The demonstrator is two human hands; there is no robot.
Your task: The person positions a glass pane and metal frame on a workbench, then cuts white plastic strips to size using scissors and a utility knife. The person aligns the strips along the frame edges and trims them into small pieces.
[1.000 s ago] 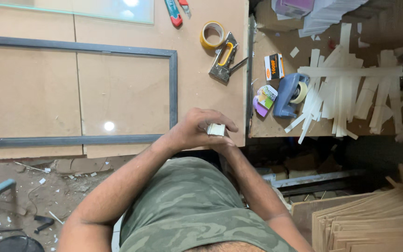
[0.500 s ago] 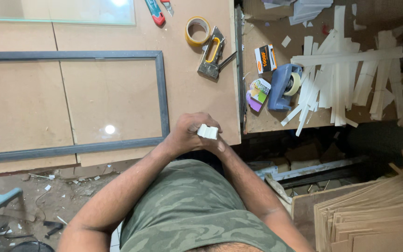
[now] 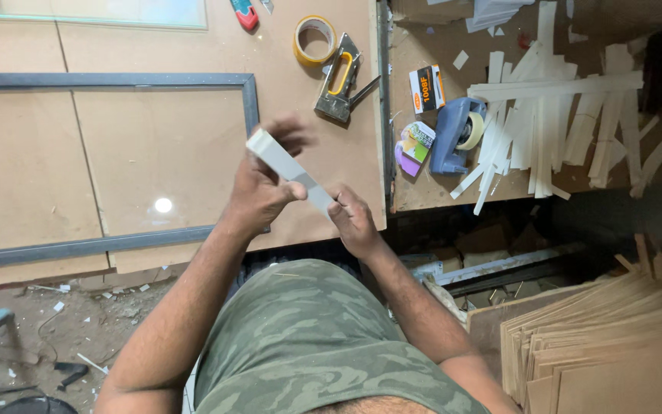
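Both my hands grip a white strip [image 3: 289,171] above the desk [image 3: 162,146]: left hand [image 3: 258,192] mid-strip, right hand [image 3: 354,222] at its end.

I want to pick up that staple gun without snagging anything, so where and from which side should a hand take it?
Best by the yellow-lined handle loop of the staple gun, coming from above: it lies flat on the wooden board, handle side up. The loop runs lengthwise and looks easy to wrap. Approaching from the tape roll side seems less free, since the roll lies close by; the side toward the board's edge looks more open.
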